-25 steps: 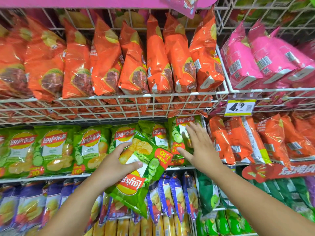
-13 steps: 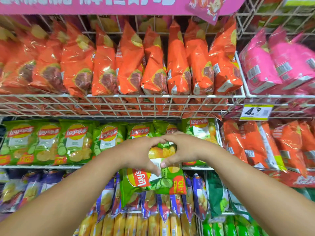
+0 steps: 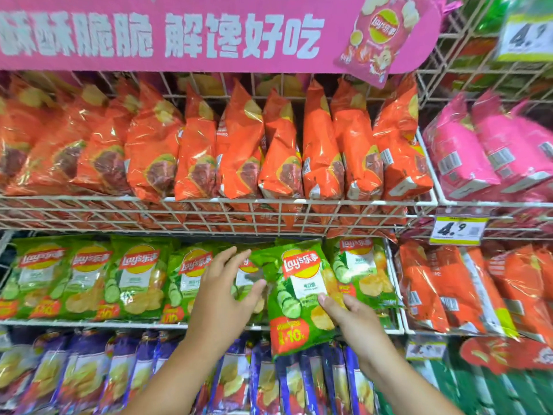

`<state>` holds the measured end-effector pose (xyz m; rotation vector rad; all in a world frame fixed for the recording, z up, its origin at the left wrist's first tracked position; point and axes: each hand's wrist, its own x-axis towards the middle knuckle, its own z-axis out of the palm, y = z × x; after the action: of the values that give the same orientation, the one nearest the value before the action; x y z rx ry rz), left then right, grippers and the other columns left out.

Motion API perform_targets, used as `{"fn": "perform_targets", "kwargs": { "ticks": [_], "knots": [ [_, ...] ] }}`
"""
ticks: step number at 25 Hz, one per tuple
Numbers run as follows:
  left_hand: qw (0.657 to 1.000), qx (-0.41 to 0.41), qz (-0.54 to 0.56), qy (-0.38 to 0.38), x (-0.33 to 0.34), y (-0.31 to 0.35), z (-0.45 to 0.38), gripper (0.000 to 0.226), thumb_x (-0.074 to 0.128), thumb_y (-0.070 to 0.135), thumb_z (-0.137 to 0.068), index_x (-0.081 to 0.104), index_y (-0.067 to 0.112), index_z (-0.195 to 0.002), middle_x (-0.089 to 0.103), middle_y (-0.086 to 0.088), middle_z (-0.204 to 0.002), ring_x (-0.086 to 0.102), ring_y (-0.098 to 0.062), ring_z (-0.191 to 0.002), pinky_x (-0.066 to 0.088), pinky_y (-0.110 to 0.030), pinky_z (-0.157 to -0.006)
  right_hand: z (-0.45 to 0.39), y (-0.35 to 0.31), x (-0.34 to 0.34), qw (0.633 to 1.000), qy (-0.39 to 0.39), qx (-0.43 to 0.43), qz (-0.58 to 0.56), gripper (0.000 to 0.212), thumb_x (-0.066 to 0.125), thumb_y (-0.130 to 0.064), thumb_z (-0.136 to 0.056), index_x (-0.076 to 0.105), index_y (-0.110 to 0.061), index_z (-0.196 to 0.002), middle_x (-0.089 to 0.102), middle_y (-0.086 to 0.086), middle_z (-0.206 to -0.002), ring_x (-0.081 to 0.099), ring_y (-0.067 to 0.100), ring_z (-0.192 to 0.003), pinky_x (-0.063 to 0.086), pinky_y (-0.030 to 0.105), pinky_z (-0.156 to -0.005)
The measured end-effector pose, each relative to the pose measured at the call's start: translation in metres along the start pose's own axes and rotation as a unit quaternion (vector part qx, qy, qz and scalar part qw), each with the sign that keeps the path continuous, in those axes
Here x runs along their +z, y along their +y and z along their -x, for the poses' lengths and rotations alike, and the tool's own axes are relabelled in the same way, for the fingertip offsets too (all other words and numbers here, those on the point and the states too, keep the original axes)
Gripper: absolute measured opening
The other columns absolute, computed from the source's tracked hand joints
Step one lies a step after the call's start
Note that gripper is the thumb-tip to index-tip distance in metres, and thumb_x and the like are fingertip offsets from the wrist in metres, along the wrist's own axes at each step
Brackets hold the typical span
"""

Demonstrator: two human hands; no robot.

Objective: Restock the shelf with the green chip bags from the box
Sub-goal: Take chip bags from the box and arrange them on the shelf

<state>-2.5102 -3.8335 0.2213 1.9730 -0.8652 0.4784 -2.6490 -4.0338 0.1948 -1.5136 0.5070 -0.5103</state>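
Note:
An upright green chip bag (image 3: pixel 299 298) stands at the front of the middle wire shelf (image 3: pixel 89 323), its lower part hanging below the shelf edge. My right hand (image 3: pixel 350 317) grips its lower right side, thumb on the front. My left hand (image 3: pixel 223 298) is beside it on the left, fingers spread and straight, reaching in among the row of green bags (image 3: pixel 89 277) on the shelf. The box is out of view.
Orange chip bags (image 3: pixel 239 151) fill the wire basket above, pink bags (image 3: pixel 484 151) sit at upper right. Blue bags (image 3: pixel 149 378) fill the shelf below. More orange bags (image 3: pixel 466 289) are to the right, under a yellow price tag (image 3: pixel 456 229). A pink banner (image 3: pixel 179 34) runs overhead.
The green bag was upside down and held by both hands below the shelf edge; now it is upright at the shelf. My left hand has let go and opened.

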Motion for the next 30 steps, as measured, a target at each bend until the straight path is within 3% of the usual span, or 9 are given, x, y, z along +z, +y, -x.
{"fn": "perform_targets", "kwargs": {
  "ticks": [3, 5, 10, 12, 14, 16, 19, 24, 30],
  "knots": [
    [0.997, -0.005, 0.009, -0.073, 0.027, 0.007, 0.005, 0.059, 0.064, 0.059, -0.086, 0.046, 0.048, -0.141, 0.021, 0.021, -0.160, 0.028, -0.006, -0.146, 0.034, -0.035, -0.116, 0.000, 0.020, 0.019, 0.997, 0.065, 0.027, -0.043, 0.066, 0.075, -0.052, -0.085, 0.060, -0.011, -0.135, 0.065, -0.002, -0.136, 0.064, 0.013, -0.119, 0.048, 0.042, -0.107],
    [0.991, 0.017, -0.013, -0.133, 0.045, 0.009, 0.006, 0.071, 0.059, 0.069, -0.085, 0.033, 0.053, -0.149, 0.004, 0.022, -0.165, 0.010, -0.004, -0.151, 0.023, -0.032, -0.120, -0.004, 0.024, 0.028, 0.994, 0.098, 0.021, -0.039, 0.058, 0.070, -0.046, -0.092, 0.059, -0.006, -0.133, 0.055, 0.009, -0.146, 0.059, 0.020, -0.123, 0.042, 0.040, -0.109],
    [0.962, 0.072, -0.163, -0.209, 0.072, -0.009, -0.008, 0.093, 0.029, 0.092, -0.072, 0.004, 0.056, -0.153, -0.029, 0.020, -0.161, -0.025, -0.016, -0.151, 0.002, -0.047, -0.124, -0.019, 0.005, 0.045, 0.992, 0.117, 0.025, -0.030, 0.068, 0.061, -0.048, -0.098, 0.043, -0.011, -0.152, 0.045, 0.005, -0.156, 0.044, 0.023, -0.141, 0.037, 0.036, -0.108],
    [0.953, 0.090, -0.204, -0.204, 0.081, -0.017, -0.018, 0.101, 0.017, 0.099, -0.063, 0.001, 0.056, -0.153, -0.029, 0.015, -0.162, -0.022, -0.026, -0.152, -0.001, -0.052, -0.123, -0.030, 0.000, 0.044, 0.994, 0.106, 0.035, -0.017, 0.054, 0.058, -0.046, -0.099, 0.051, -0.016, -0.143, 0.054, 0.000, -0.143, 0.051, 0.019, -0.127, 0.040, 0.033, -0.098],
    [0.946, 0.091, -0.229, -0.213, 0.090, -0.024, -0.030, 0.102, 0.026, 0.097, -0.066, -0.004, 0.054, -0.154, -0.029, 0.011, -0.163, -0.017, -0.031, -0.153, -0.004, -0.053, -0.123, -0.032, -0.004, 0.043, 0.996, 0.086, 0.030, 0.001, 0.039, 0.058, -0.039, -0.100, 0.053, -0.023, -0.135, 0.054, -0.003, -0.131, 0.050, 0.013, -0.114, 0.040, 0.032, -0.093],
    [0.940, 0.099, -0.237, -0.227, 0.100, -0.030, -0.038, 0.100, 0.042, 0.085, -0.075, -0.006, 0.050, -0.156, -0.030, 0.009, -0.163, -0.016, -0.031, -0.153, -0.005, -0.052, -0.124, -0.030, 0.002, 0.039, 0.990, 0.094, 0.001, 0.104, 0.051, 0.058, -0.032, -0.099, 0.045, -0.022, -0.147, 0.049, -0.005, -0.143, 0.048, 0.012, -0.123, 0.041, 0.033, -0.101],
    [0.933, 0.135, -0.234, -0.238, 0.115, -0.035, -0.040, 0.101, 0.055, 0.072, -0.082, -0.008, 0.047, -0.156, -0.028, 0.005, -0.164, -0.020, -0.030, -0.152, 0.000, -0.054, -0.124, -0.020, 0.006, 0.031, 0.926, 0.128, -0.108, 0.338, 0.063, 0.055, -0.034, -0.097, 0.034, -0.023, -0.156, 0.036, -0.008, -0.156, 0.034, 0.012, -0.144, 0.033, 0.033, -0.118],
    [0.935, 0.139, -0.244, -0.215, 0.128, -0.041, -0.047, 0.104, 0.045, 0.085, -0.075, -0.007, 0.047, -0.156, -0.016, 0.004, -0.167, -0.012, -0.031, -0.154, 0.004, -0.049, -0.125, -0.026, 0.020, 0.009, 0.875, 0.096, -0.199, 0.430, 0.058, 0.055, -0.031, -0.099, 0.040, -0.024, -0.154, 0.033, -0.009, -0.159, 0.021, 0.008, -0.148, 0.012, 0.016, -0.118],
    [0.933, 0.109, -0.282, -0.193, 0.130, -0.035, -0.073, 0.106, 0.051, 0.085, -0.075, -0.002, 0.044, -0.157, -0.005, 0.003, -0.168, 0.005, -0.034, -0.154, 0.034, -0.048, -0.115, -0.044, 0.032, -0.036, 0.840, 0.169, -0.192, 0.479, 0.053, 0.061, -0.029, -0.094, 0.052, -0.020, -0.146, 0.034, -0.004, -0.160, 0.022, 0.018, -0.152, 0.024, 0.042, -0.125]
  ]
}}
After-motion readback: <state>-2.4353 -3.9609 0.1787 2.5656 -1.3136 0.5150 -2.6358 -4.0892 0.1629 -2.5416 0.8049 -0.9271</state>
